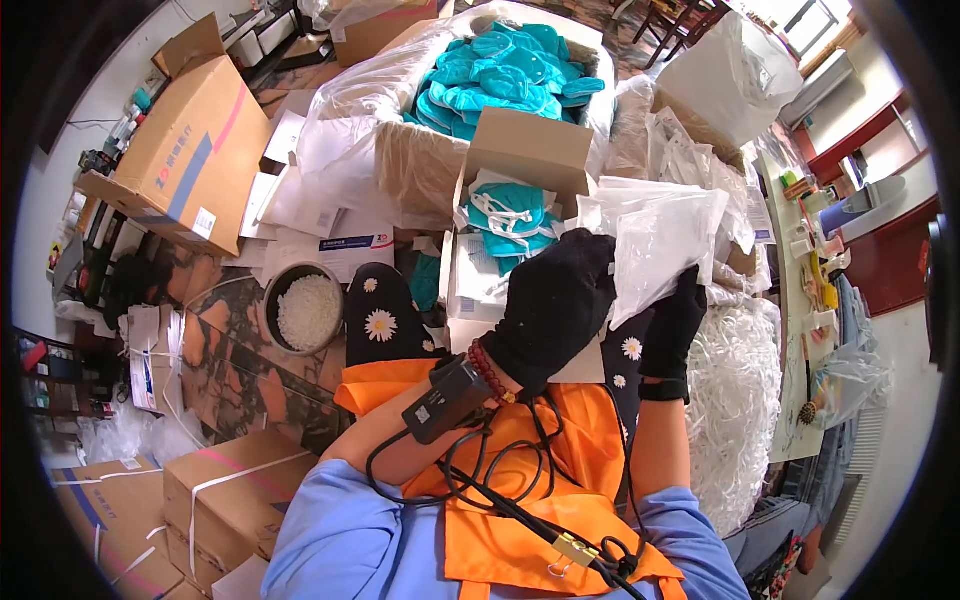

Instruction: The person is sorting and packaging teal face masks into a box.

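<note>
My left hand [560, 300], in a black glove, reaches across the small open carton [532, 145], its fingers curled at the left edge of a translucent white plastic pouch [662, 240]. Black-gloved too, my right hand [673, 325] grips the pouch's lower right side. The pouch hangs tilted between both hands; it seems to lie over more of the same, but I cannot count them. Inside the small carton, partly hidden by my left hand, lie folded teal cloth pieces [512, 220] with white ties. A beaded bracelet and a dark device sit on my left wrist.
Beyond stands a large plastic-lined carton [425, 160] heaped with teal cloth pieces [500, 75]. A round pot [270, 310] of white bits is on the floor at left, near a tall carton [205, 150]. Strapped cartons [235, 490] stand lower left; white stringy material [738, 400] lies right.
</note>
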{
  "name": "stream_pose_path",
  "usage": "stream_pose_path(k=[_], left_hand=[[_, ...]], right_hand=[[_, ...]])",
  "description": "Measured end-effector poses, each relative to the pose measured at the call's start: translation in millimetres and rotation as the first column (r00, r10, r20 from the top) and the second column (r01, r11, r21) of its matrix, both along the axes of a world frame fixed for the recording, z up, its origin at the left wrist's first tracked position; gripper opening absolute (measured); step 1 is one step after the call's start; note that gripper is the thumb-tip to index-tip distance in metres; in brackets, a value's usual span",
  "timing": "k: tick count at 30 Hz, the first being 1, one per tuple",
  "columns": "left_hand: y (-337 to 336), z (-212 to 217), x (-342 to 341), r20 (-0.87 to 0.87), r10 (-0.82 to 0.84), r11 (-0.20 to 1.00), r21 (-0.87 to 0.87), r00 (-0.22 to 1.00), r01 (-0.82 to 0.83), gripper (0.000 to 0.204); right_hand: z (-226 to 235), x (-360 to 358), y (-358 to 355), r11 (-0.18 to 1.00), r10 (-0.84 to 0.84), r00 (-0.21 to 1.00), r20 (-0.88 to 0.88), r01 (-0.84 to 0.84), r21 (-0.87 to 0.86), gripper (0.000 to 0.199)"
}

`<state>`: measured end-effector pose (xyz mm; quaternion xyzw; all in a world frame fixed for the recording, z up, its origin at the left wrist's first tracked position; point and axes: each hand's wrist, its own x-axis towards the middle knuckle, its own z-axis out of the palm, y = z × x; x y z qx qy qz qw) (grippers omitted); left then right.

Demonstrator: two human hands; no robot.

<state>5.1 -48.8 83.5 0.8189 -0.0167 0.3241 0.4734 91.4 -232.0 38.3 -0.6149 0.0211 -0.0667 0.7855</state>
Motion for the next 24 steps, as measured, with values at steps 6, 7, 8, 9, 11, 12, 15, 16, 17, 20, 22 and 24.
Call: stream_pose_path(k=[6,7,8,9,11,12,15,16,17,20,22,24], left_hand=[[-1,1,-2,-0.044,-0.072,0.991,-0.119,0.996,0.066,0.016],[-1,-3,-1,-0.040,-0.052,0.995,-0.089,0.998,0.048,0.013],[-1,-7,0,-0.035,-0.039,0.997,-0.063,0.999,0.036,0.010],[1,-11,2,-0.016,-0.018,1.000,-0.009,1.000,0.018,0.009],[7,-20,6,0.028,0.019,0.995,0.100,0.999,-0.021,0.010],[9,-24,8,-0.026,0.011,1.000,0.000,1.000,-0.011,0.011],[10,-22,10,-0.139,-0.021,0.971,-0.238,0.990,-0.013,0.017],[8,-18,7,-0.205,-0.036,0.973,-0.229,0.978,-0.012,0.017],[7,-9,3,-0.271,-0.053,0.976,-0.218,0.961,-0.008,0.017],[8,-15,0,-0.292,-0.066,0.985,-0.174,0.954,0.015,0.018],[9,-23,2,-0.295,-0.091,0.979,-0.202,0.951,0.031,0.021],[8,-33,6,-0.259,-0.069,0.972,-0.236,0.963,0.006,0.022]], right_hand=[[-3,-7,8,0.999,-0.034,0.999,0.020,0.034,-0.004,0.032],[2,-11,16,0.998,-0.063,0.997,0.043,0.063,0.006,0.029],[4,-14,16,0.995,-0.089,0.995,0.051,0.091,-0.043,0.026],[5,-18,15,0.989,-0.114,0.992,0.061,0.119,-0.090,0.025],[10,-20,14,0.982,-0.132,0.989,0.061,0.139,-0.131,0.024],[12,-19,14,0.984,-0.126,0.991,0.051,0.131,-0.124,0.024],[15,-8,2,0.986,-0.089,0.995,0.041,0.094,-0.139,0.024],[14,-4,-2,0.985,-0.074,0.996,0.041,0.079,-0.151,0.024],[12,-1,-3,0.991,-0.085,0.996,0.024,0.087,-0.098,0.024],[7,3,-6,0.995,-0.099,0.994,-0.054,0.097,-0.040,0.024],[6,-1,-10,0.996,-0.072,0.992,-0.100,0.067,-0.059,0.027],[11,-7,4,0.997,-0.018,0.998,-0.067,0.022,0.069,0.028]])
